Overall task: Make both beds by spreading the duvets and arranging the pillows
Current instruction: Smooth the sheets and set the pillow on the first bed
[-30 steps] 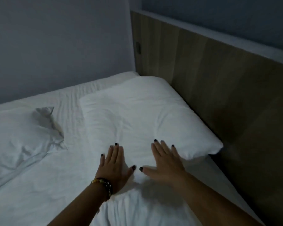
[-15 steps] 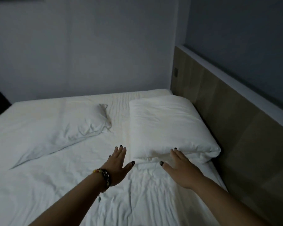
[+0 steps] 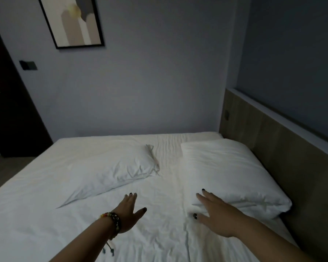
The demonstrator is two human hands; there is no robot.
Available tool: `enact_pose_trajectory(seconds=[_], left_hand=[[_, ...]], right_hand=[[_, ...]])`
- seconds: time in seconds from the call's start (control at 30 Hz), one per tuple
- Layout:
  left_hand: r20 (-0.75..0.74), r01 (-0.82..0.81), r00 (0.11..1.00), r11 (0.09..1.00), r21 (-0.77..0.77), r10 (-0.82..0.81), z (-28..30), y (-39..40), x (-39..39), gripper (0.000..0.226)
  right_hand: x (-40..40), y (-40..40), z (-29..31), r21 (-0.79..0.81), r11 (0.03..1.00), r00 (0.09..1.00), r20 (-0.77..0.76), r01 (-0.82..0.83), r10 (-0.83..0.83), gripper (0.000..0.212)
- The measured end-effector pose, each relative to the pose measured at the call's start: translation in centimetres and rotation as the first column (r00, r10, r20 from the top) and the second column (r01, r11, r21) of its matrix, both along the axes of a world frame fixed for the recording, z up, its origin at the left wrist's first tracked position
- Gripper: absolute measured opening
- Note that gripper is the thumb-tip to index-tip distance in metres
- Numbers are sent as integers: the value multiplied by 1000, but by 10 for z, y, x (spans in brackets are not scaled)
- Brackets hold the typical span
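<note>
Pillow (image 3: pixel 233 174) lay by headboard (image 3: pixel 273 144); R hand (image 3: pixel 218 214) flat on its near edge, fingers straight, grasping nothing. L hand (image 3: pixel 130 212) splayed over white sheet (image 3: pixel 159 233), contact unclear. 2nd pillow (image 3: pixel 112 173) lay apart at left.

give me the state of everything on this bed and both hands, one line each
right pillow: plump, lying flat against the headboard
left pillow: crumpled, askew, away from the headboard
bed sheet: spread, wrinkled
left hand: open, fingers straight, over the sheet, holding nothing
right hand: open, fingers spread at the near edge of the right pillow
framed picture: hanging on the wall
</note>
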State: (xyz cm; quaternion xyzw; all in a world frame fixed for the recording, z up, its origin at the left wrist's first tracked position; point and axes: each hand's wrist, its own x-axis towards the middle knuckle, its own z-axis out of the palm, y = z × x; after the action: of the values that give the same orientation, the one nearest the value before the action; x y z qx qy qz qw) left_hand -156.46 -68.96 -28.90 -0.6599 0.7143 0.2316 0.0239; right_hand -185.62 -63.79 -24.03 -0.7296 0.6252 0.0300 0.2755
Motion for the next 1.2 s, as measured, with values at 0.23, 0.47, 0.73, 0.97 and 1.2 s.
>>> enact_pose_trajectory(seconds=[0.23, 0.47, 0.73, 0.97, 1.2], left_hand=[[25, 39, 999, 999, -35, -38, 15, 31, 138, 76], [38, -26, 999, 1000, -1, 26, 14, 45, 251, 76], [-104, -90, 991, 996, 1, 89, 1, 29, 272, 76], [-139, -152, 979, 988, 6, 151, -1, 13, 302, 78], [-247, -238, 942, 971, -25, 225, -12, -8, 383, 83]], right_hand=[[153, -12, -14, -49, 999, 999, 51, 17, -15, 78], [277, -23, -18, -13, 999, 994, 105, -31, 33, 78], [325, -64, -8, 0, 989, 988, 50, -146, 146, 69], [367, -105, -28, 68, 982, 982, 77, -178, 173, 75], [451, -124, -46, 111, 974, 976, 113, -197, 184, 74]])
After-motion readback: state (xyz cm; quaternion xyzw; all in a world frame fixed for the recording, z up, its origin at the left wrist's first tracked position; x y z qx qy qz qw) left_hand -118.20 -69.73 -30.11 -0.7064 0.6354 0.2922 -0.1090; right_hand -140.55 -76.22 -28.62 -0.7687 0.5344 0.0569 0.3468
